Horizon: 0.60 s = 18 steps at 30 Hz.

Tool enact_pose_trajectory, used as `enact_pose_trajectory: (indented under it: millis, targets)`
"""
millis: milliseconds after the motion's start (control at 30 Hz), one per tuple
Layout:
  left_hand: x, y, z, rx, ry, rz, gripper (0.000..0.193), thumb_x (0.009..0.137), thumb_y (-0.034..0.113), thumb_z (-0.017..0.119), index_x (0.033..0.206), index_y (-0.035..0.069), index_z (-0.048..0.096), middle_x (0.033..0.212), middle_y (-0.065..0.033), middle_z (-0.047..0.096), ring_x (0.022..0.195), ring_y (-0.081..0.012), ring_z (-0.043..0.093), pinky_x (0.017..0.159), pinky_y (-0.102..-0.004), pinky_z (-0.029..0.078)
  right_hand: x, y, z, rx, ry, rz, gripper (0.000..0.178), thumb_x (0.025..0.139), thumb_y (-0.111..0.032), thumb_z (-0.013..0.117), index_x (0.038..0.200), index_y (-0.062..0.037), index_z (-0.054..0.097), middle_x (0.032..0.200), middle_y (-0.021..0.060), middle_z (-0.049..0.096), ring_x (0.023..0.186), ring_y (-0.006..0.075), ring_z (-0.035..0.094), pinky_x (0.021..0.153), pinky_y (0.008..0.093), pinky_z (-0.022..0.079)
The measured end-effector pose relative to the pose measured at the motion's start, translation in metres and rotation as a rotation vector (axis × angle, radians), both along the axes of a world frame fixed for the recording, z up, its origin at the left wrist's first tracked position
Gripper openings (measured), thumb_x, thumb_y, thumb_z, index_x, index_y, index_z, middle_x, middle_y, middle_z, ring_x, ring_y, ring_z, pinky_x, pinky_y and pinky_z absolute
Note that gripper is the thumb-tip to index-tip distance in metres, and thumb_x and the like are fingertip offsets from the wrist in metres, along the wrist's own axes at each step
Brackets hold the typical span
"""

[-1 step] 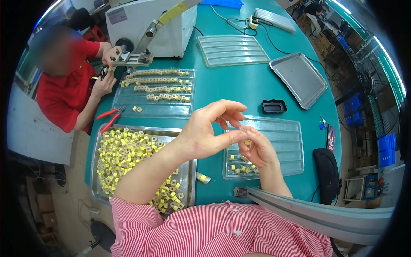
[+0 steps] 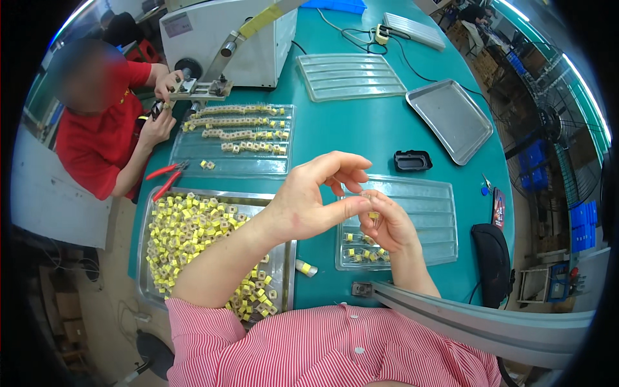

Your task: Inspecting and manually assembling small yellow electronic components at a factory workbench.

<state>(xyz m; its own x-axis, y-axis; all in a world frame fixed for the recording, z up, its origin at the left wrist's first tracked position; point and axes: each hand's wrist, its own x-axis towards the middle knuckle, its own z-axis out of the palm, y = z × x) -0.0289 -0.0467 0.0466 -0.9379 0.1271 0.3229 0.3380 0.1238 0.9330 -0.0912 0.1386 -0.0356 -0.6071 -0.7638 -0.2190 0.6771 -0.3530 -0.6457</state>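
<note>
My left hand (image 2: 316, 197) is raised over the table, its fingers curved and apart from the thumb. Its thumb tip meets the fingertips of my right hand (image 2: 393, 222). The right fingers are closed around a small yellow-taped coil (image 2: 373, 216) with thin pins, partly hidden by them. Below lies a clear ribbed tray (image 2: 422, 219), with several similar yellow coils (image 2: 367, 255) in its near left part. Under my left forearm a metal tray (image 2: 290, 271) holds a heap of yellow-taped coils (image 2: 187, 232).
At left a co-worker in a red shirt (image 2: 97, 155) handles a part at a white machine (image 2: 225, 45). Near them are a ribbed tray with coil rows (image 2: 245, 161) and red-handled pliers (image 2: 169, 179). A black box (image 2: 412, 160), metal tray (image 2: 451, 122), black pouch (image 2: 491, 264) and metal rail (image 2: 477, 316) lie rightward.
</note>
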Motion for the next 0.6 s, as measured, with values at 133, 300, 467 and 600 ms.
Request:
enact_pose_trajectory:
  millis: [133,300,467,600]
  targets:
    - [0.002,0.002,-0.001,-0.016,0.005,0.004,0.040,0.070,0.004,0.062,0.107,0.000,0.047,0.094,-0.0075,0.055,0.082,-0.0110,0.052,0.073,-0.0245,0.043,0.001,0.000,0.003,0.024,0.027,-0.007,0.020,0.081,-0.017,0.049,0.095,-0.0017,0.048,0.086,0.0117,0.056,0.053,0.0092,0.049,0.038,0.0181,0.035]
    - [0.005,0.004,-0.001,-0.043,-0.017,0.004,0.036,0.071,0.004,0.061,0.104,-0.001,0.049,0.092,-0.0075,0.056,0.081,-0.0111,0.053,0.072,-0.0244,0.043,0.002,0.001,0.003,0.027,0.042,-0.021,0.019,0.081,-0.017,0.049,0.093,-0.0020,0.048,0.088,0.0132,0.056,0.053,0.0088,0.048,0.038,0.0179,0.035]
    - [0.009,0.004,-0.004,-0.060,-0.035,0.008,0.035,0.071,0.004,0.061,0.104,-0.001,0.049,0.091,-0.0071,0.056,0.080,-0.0110,0.053,0.071,-0.0244,0.043,0.004,-0.001,0.007,0.052,0.037,-0.020,0.019,0.080,-0.016,0.050,0.093,-0.0023,0.048,0.090,0.0136,0.057,0.052,0.0083,0.048,0.039,0.0176,0.034]
    - [0.006,0.010,-0.004,-0.101,-0.028,-0.005,0.035,0.070,0.004,0.061,0.103,0.000,0.050,0.090,-0.0067,0.056,0.079,-0.0115,0.053,0.070,-0.0243,0.043,0.006,0.002,0.013,0.049,0.058,-0.054,0.019,0.080,-0.016,0.050,0.093,-0.0031,0.048,0.091,0.0132,0.057,0.052,0.0079,0.047,0.039,0.0173,0.034]
